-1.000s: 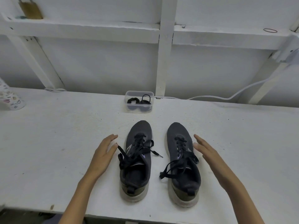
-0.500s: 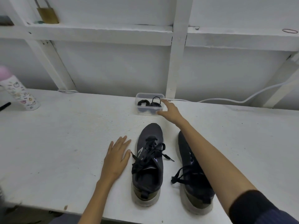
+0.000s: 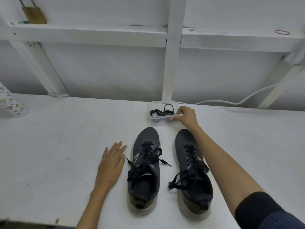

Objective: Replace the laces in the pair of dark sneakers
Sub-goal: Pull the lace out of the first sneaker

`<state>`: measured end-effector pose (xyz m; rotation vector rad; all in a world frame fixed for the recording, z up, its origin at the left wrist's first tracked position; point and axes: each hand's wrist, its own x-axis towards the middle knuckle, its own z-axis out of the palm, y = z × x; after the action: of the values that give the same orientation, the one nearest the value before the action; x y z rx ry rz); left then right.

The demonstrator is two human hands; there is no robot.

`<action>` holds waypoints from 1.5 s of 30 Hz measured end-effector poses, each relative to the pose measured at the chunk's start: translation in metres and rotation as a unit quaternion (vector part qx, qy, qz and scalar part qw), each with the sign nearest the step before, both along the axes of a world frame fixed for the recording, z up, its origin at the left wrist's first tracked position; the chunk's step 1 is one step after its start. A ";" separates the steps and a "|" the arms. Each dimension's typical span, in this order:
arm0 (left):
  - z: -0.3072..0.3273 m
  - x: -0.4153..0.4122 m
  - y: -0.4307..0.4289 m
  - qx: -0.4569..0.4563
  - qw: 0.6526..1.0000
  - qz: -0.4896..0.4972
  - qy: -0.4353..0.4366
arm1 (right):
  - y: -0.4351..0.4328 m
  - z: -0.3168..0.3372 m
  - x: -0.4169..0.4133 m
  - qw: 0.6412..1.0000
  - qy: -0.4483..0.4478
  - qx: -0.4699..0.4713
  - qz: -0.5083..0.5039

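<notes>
Far to the left of the left hand, a patterned bottle point(image 3: 11, 104) stands at the edge of the white table point(image 3: 49, 146). Above it, a brass padlock point(image 3: 33, 14) sits on the wall ledge.

The left hand point(image 3: 112, 164) lies flat on the table, palm down, with its fingers straight and slightly spread, and it holds nothing. Just to its right is the left sneaker point(image 3: 145, 171), toe pointing away from the person. Its black lace point(image 3: 148, 159) is undone and trails onto the table on both sides.

The right sneaker point(image 3: 193, 176) stands parallel, close beside the first, with its own lace point(image 3: 179, 182) hanging loose over the inner side. The right forearm reaches forward above this shoe's outer edge, and a dark sleeve point(image 3: 264, 210) is pushed up near the elbow.

Beyond the toes, the right hand point(image 3: 185, 116) grips the right end of a clear plastic box point(image 3: 158, 119), with its fingers curled over the rim. Coiled black laces point(image 3: 162, 110) lie inside the box, just left of that hand.

Further right, a white cable point(image 3: 231, 101) runs along the back of the table. A red rubber band point(image 3: 282, 32) lies on the ledge above.
</notes>
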<state>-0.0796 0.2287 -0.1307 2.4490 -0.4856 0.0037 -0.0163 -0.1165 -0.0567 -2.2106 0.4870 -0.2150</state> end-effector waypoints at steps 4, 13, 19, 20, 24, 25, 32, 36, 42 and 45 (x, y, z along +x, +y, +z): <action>-0.002 0.001 0.000 -0.002 1.000 -0.004 -0.003 | -0.043 0.002 -0.032 0.999 -0.041 -0.004 -0.034; 0.002 -0.001 -0.001 -0.006 1.000 -0.005 -0.003 | -0.104 -0.017 -0.118 0.971 -0.142 0.079 -0.173; 0.003 -0.001 -0.001 0.003 1.000 -0.009 -0.002 | -0.130 -0.022 -0.145 0.955 -0.165 0.100 -0.226; 0.002 -0.001 -0.001 0.005 1.000 -0.009 -0.002 | -0.134 -0.023 -0.147 0.953 -0.166 0.102 -0.231; 0.002 0.001 0.000 0.013 1.000 -0.009 0.001 | -0.142 -0.026 -0.153 0.950 -0.173 0.115 -0.234; 0.002 0.000 0.000 0.016 1.000 -0.010 -0.001 | -0.142 -0.027 -0.154 0.951 -0.170 0.118 -0.231; 0.024 -0.008 -0.007 -0.163 0.977 0.064 0.123 | -0.102 -0.013 -0.165 0.951 -0.174 0.129 -0.221; 0.066 -0.048 -0.022 -0.337 0.902 0.039 0.266 | -0.032 0.006 -0.203 0.944 -0.154 0.282 -0.070; 0.072 -0.083 -0.037 -0.320 0.902 -0.044 0.287 | 0.030 -0.008 -0.255 0.934 -0.021 0.341 0.101; 0.070 -0.080 -0.043 -0.322 0.906 0.007 0.273 | 0.042 -0.012 -0.253 0.946 -0.034 0.317 0.061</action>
<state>-0.1600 0.1862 -0.0611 1.6964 -0.1688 -0.4372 -0.2694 -0.0743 -0.0687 -1.5874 0.3194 -0.0538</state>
